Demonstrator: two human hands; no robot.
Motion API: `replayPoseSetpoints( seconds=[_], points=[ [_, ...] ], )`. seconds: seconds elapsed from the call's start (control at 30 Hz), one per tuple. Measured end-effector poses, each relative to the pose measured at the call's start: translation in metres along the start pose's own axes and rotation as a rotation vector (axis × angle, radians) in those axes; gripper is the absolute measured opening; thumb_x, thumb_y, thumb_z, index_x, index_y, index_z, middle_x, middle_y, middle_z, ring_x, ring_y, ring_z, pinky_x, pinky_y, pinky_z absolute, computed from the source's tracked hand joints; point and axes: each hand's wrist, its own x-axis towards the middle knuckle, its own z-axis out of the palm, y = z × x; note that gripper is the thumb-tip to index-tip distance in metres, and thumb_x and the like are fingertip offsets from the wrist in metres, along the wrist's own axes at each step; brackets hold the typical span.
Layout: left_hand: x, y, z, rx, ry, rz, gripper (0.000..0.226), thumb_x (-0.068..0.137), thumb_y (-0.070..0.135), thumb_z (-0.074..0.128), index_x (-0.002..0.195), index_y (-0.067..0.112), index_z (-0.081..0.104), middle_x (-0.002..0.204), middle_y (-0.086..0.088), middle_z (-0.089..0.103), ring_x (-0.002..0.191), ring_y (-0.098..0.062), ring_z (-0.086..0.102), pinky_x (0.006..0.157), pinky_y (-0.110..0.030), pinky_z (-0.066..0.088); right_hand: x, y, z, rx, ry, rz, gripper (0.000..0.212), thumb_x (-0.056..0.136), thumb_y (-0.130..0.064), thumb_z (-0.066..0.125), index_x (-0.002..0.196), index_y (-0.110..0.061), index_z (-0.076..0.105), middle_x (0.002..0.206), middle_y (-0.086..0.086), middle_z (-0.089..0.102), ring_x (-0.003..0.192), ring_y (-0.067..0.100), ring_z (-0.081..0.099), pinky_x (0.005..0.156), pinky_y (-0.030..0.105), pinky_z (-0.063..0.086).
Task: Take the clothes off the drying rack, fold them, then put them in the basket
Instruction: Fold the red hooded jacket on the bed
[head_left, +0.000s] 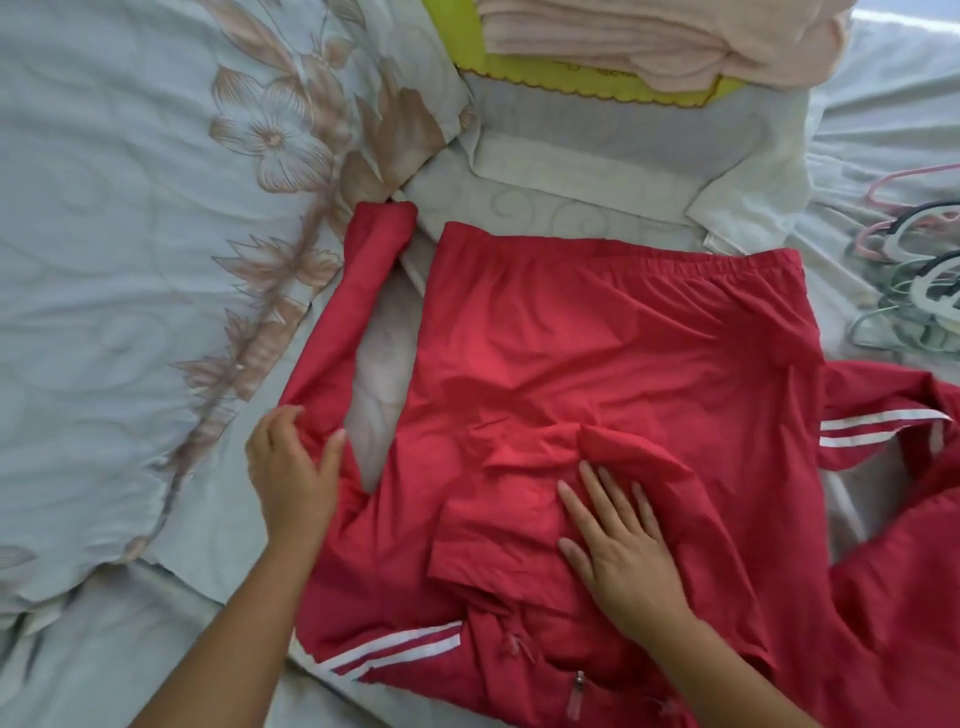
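A red jacket (597, 353) with white stripes lies spread on the bed, its elastic hem toward the far side and a zipper near the bottom edge. My left hand (291, 467) pinches the fabric of its left sleeve, which runs up and away to the cuff. My right hand (618, 540) lies flat with straight fingers on the jacket's middle, pressing down a folded flap. The other sleeve trails off to the right. A stack of folded clothes (623, 104) sits beyond the jacket, pink fabric on top, over yellow and pale pieces.
The bed carries a pale blue quilt (130, 234) with a brown floral pattern on the left. A heap of plastic hangers (914, 270) in pink, white and green lies at the right edge.
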Motion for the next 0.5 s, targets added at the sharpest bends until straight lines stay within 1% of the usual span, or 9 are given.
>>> replayPoseSetpoints(
  seconds=[0.07, 0.13, 0.17, 0.2, 0.27, 0.33, 0.4, 0.43, 0.5],
  points=[
    [0.018, -0.005, -0.007, -0.031, -0.032, -0.096, 0.065, 0.077, 0.029, 0.075, 0.125, -0.005, 0.047, 0.125, -0.029, 0.048, 0.119, -0.043, 0.042, 0.098, -0.05, 0.034, -0.001, 0.005, 0.011, -0.035, -0.067, 0.036, 0.054, 0.097, -0.052, 0.019, 0.141, -0.024, 0.034, 0.152, 0.005, 0.03, 0.136, 0.022, 0.03, 0.114, 0.043, 0.015],
    [0.038, -0.008, -0.003, -0.196, -0.185, -0.251, 0.079, 0.074, 0.027, 0.078, 0.136, 0.0, 0.036, 0.134, -0.024, 0.043, 0.124, -0.037, 0.042, 0.104, -0.046, 0.036, 0.001, 0.006, 0.012, -0.052, -0.113, 0.032, 0.054, 0.095, -0.052, 0.022, 0.14, -0.024, 0.036, 0.149, 0.007, 0.037, 0.136, 0.022, 0.029, 0.113, 0.041, 0.013],
    [0.047, -0.009, 0.0, -0.266, -0.271, -0.306, 0.078, 0.075, 0.027, 0.077, 0.137, 0.003, 0.036, 0.133, -0.021, 0.046, 0.123, -0.034, 0.046, 0.104, -0.044, 0.037, 0.002, 0.006, 0.011, -0.055, -0.115, 0.024, 0.055, 0.096, -0.053, 0.018, 0.139, -0.024, 0.037, 0.148, 0.007, 0.039, 0.136, 0.022, 0.029, 0.113, 0.04, 0.012],
    [0.055, -0.008, 0.004, -0.303, -0.33, -0.319, 0.069, 0.076, 0.026, 0.076, 0.133, 0.004, 0.043, 0.128, -0.019, 0.053, 0.118, -0.033, 0.052, 0.102, -0.044, 0.041, 0.003, 0.006, 0.009, -0.036, -0.12, 0.026, 0.058, 0.096, -0.055, 0.013, 0.138, -0.024, 0.04, 0.147, 0.006, 0.041, 0.135, 0.021, 0.03, 0.113, 0.039, 0.011],
    [0.067, 0.004, 0.001, -0.356, -0.36, -0.287, 0.036, 0.079, 0.022, 0.073, 0.109, 0.006, 0.063, 0.104, -0.016, 0.066, 0.103, -0.035, 0.061, 0.09, -0.041, 0.048, 0.006, 0.004, 0.0, 0.111, -0.098, 0.062, 0.069, 0.094, -0.062, 0.009, 0.135, -0.023, 0.047, 0.145, 0.003, 0.043, 0.136, 0.018, 0.032, 0.113, 0.034, 0.009],
    [0.07, 0.026, -0.014, -0.541, -0.358, -0.3, 0.01, 0.079, 0.014, 0.071, 0.087, 0.014, 0.066, 0.086, -0.008, 0.066, 0.091, -0.031, 0.064, 0.084, -0.038, 0.05, 0.011, -0.001, -0.014, 0.374, -0.002, 0.156, 0.08, 0.087, -0.073, 0.01, 0.134, -0.022, 0.051, 0.142, -0.005, 0.043, 0.135, 0.012, 0.033, 0.114, 0.032, 0.012],
    [0.058, 0.06, -0.034, -0.724, -0.393, -0.189, 0.016, 0.078, 0.008, 0.071, 0.087, 0.021, 0.064, 0.084, -0.001, 0.065, 0.085, -0.02, 0.061, 0.081, -0.03, 0.05, 0.016, -0.011, -0.034, 0.732, 0.115, 0.297, 0.076, 0.081, -0.078, 0.025, 0.128, -0.026, 0.053, 0.139, -0.005, 0.047, 0.132, 0.01, 0.039, 0.113, 0.031, 0.025],
    [0.047, 0.078, -0.045, -0.749, -0.417, -0.06, 0.021, 0.076, 0.009, 0.072, 0.093, 0.02, 0.065, 0.087, -0.001, 0.066, 0.086, -0.017, 0.06, 0.082, -0.028, 0.049, 0.019, -0.016, -0.047, 0.949, 0.149, 0.413, 0.068, 0.08, -0.075, 0.036, 0.125, -0.027, 0.054, 0.136, -0.004, 0.051, 0.127, 0.01, 0.045, 0.109, 0.028, 0.033],
    [0.013, 0.114, -0.059, -0.549, -0.502, 0.349, 0.044, 0.072, 0.024, 0.073, 0.113, 0.011, 0.063, 0.105, -0.007, 0.065, 0.098, -0.018, 0.059, 0.091, -0.027, 0.044, 0.025, -0.022, -0.069, 1.409, 0.113, 0.646, 0.064, 0.077, -0.066, 0.05, 0.122, -0.022, 0.057, 0.124, 0.0, 0.062, 0.109, 0.01, 0.059, 0.093, 0.025, 0.046]
  ],
)
